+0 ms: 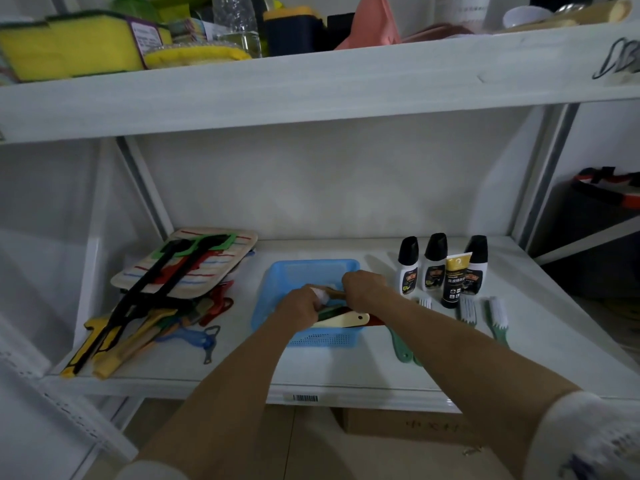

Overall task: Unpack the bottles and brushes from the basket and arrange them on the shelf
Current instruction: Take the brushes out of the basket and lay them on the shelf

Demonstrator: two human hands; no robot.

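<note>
A blue plastic basket [277, 282] sits in the middle of the white shelf [346, 379]. Both hands reach into it. My left hand [299, 304] and my right hand [363, 287] hold a wooden-handled brush [329, 292] with white bristles between them, just above the basket. A cream handle [346, 320] and a dark red one lie inside. To the right stand three black-capped white bottles [408, 266] and a black and yellow tube [455, 282]. In front of them lie several green-handled brushes [497, 318].
A pile of kitchen tools and a striped board [194, 265] fills the shelf's left end. The upper shelf [311, 84] holds sponges, a clear bottle and cloths. A cardboard box [415, 424] sits below. A dark bag [602, 195] stands at right.
</note>
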